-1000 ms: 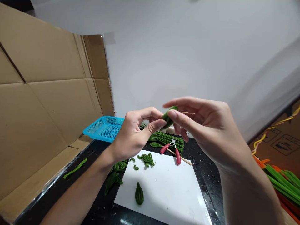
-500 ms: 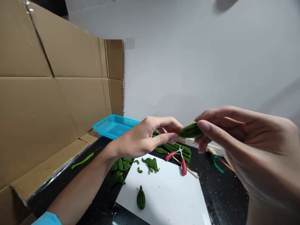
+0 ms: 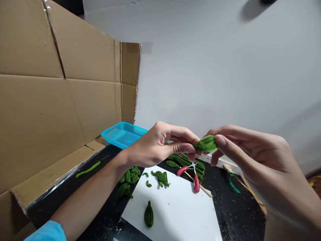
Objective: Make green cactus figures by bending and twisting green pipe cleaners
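Between both hands, above the board, is a fuzzy green leaf-shaped piece (image 3: 206, 144) that looks made of pipe cleaners. My left hand (image 3: 165, 142) pinches its left end with thumb and fingers. The fingertips of my right hand (image 3: 245, 154) close on its right end. Below them on a white board (image 3: 185, 214) lies a darker green leaf-shaped piece (image 3: 148, 215) with a short stem. A small heap of green leaf pieces (image 3: 160, 177) rests on the board's far part, beside short curled bits. Red-handled pliers (image 3: 196, 182) lie with handles spread at the board's far right edge.
Behind the pliers is a bundle of green pipe cleaners (image 3: 200, 167), with a wooden stick (image 3: 207, 192) nearby. More green leaf pieces (image 3: 122, 190) lie left of the board. A blue basket (image 3: 120, 134) stands at the back, near a cardboard wall (image 3: 95, 100).
The leaf piece has turned in my fingers and shows a lighter, ridged face. My right hand has moved left, closer to my left hand. The view has shifted slightly.
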Available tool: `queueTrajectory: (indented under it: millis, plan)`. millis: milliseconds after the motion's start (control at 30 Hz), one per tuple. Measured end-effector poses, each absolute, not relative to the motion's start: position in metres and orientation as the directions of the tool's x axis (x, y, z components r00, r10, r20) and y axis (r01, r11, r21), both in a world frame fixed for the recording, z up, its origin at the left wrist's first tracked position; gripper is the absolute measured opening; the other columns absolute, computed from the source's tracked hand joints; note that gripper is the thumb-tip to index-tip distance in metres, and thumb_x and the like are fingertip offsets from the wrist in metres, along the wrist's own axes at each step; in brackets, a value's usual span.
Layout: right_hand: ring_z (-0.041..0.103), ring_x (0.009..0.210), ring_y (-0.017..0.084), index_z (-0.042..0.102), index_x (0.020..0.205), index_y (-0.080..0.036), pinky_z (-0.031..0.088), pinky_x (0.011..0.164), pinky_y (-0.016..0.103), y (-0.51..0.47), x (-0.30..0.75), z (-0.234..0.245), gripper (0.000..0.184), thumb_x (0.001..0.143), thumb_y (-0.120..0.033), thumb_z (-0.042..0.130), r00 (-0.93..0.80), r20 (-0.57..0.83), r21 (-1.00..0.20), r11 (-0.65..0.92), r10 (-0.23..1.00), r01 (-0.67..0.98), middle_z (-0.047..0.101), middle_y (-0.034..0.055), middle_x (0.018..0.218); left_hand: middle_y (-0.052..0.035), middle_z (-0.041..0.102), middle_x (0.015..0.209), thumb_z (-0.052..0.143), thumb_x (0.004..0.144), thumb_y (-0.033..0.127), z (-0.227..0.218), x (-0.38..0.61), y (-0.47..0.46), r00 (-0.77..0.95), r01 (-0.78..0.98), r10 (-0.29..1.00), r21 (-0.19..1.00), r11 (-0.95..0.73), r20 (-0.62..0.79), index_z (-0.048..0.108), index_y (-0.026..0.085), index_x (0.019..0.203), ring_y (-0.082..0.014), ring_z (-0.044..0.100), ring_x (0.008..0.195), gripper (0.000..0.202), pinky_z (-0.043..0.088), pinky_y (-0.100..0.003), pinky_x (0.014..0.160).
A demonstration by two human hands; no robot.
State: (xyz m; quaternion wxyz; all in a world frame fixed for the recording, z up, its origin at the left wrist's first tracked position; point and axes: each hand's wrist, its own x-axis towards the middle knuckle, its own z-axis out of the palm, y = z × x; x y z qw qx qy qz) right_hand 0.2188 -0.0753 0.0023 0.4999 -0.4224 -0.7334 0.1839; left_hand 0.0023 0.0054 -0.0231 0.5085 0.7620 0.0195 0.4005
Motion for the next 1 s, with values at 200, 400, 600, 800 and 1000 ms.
queueTrajectory:
  millis: [200,400,600,800,1000]
  plan:
    - [0.068,0.063,0.013,0.082,0.087,-0.023,0.058,0.054,0.021,-0.075,0.216,0.002,0.026,0.101,-0.042,0.072,-0.263,0.482,-0.826,0.534,0.836,0.183,0.072,0.0042,0.075,-0.0072,0.076,0.088,0.075,0.098,0.020,-0.028,0.007,0.005,0.637,-0.527,0.421,0.763,-0.374,0.646,0.081,0.014,0.101,-0.0165,0.075,0.082,0.009,0.064,-0.028,0.080]
    - [0.062,0.057,0.010,0.077,0.079,-0.020,0.055,0.051,0.021,-0.070,0.215,-0.002,0.031,0.101,-0.041,0.072,-0.345,0.418,-0.895,0.447,0.840,0.005,0.065,0.0014,0.070,-0.0049,0.074,0.084,0.074,0.095,0.009,-0.032,0.013,0.002,0.531,-0.624,0.421,0.676,-0.392,0.735,0.084,0.016,0.095,-0.0138,0.076,0.076,0.012,0.064,-0.022,0.073]
    - [0.063,0.055,0.011,0.077,0.079,-0.017,0.051,0.047,0.021,-0.065,0.220,-0.003,0.032,0.098,-0.043,0.075,-0.384,0.348,-0.933,0.354,0.855,-0.058,0.069,0.0033,0.070,-0.0046,0.074,0.079,0.077,0.095,0.013,-0.036,0.016,0.007,0.530,-0.601,0.429,0.681,-0.417,0.731,0.086,0.016,0.086,-0.0127,0.074,0.073,0.013,0.062,-0.021,0.071]
    - [0.059,0.060,0.011,0.073,0.073,-0.017,0.050,0.055,0.021,-0.057,0.235,-0.002,0.035,0.099,-0.041,0.074,-0.271,0.390,-0.910,0.413,0.880,0.035,0.067,0.0029,0.068,-0.0049,0.075,0.091,0.080,0.096,0.030,-0.038,0.017,0.011,0.629,-0.466,0.497,0.801,-0.375,0.598,0.083,0.019,0.110,-0.0141,0.073,0.083,0.019,0.060,-0.027,0.081]
    - [0.061,0.059,0.011,0.072,0.079,-0.017,0.049,0.054,0.021,-0.057,0.233,-0.002,0.035,0.101,-0.043,0.070,-0.294,0.374,-0.882,0.435,0.879,0.179,0.067,0.0031,0.069,-0.0019,0.075,0.090,0.080,0.095,0.034,-0.033,0.018,0.005,0.458,-0.168,0.548,0.673,-0.720,0.700,0.082,0.019,0.103,-0.0127,0.061,0.080,0.017,0.049,-0.027,0.076]
